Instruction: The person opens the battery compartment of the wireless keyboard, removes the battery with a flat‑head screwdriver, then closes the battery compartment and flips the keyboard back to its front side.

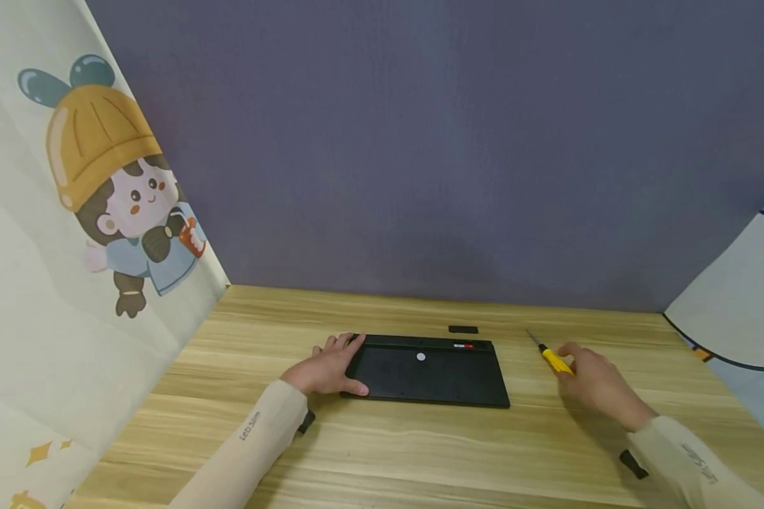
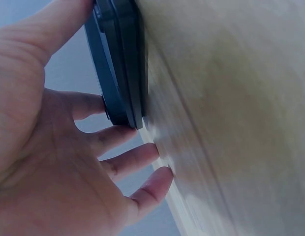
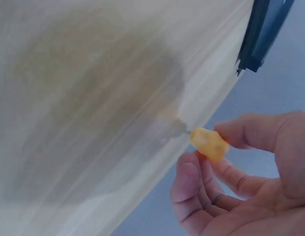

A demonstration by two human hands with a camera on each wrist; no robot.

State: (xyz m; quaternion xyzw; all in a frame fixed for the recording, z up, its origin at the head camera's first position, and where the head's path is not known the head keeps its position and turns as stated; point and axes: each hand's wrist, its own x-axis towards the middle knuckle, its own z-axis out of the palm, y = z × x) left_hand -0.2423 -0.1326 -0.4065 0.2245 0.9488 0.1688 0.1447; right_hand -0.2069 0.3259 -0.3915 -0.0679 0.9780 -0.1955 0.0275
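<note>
A black keyboard (image 1: pixel 452 378) lies face down on the wooden table. On its underside are a round white sticker (image 1: pixel 421 357) and, in the raised far strip, an open slot with a red and white battery (image 1: pixel 463 346). My left hand (image 1: pixel 327 369) spans the keyboard's left end, thumb at the near edge and fingers at the far corner. In the left wrist view the other fingertips (image 2: pixel 165 179) reach down to the tabletop. My right hand (image 1: pixel 595 382) pinches the yellow handle of a screwdriver (image 1: pixel 555 360) right of the keyboard. Its thin shaft points away from me.
A small black cover (image 1: pixel 463 329) lies just behind the keyboard. The wooden table (image 1: pixel 420 452) ends at a dark blue-grey panel (image 1: pixel 420 155) at the back. A white sheet with a cartoon figure (image 1: pixel 127 191) hangs at the left; another printed sheet (image 1: pixel 732 304) is at the right.
</note>
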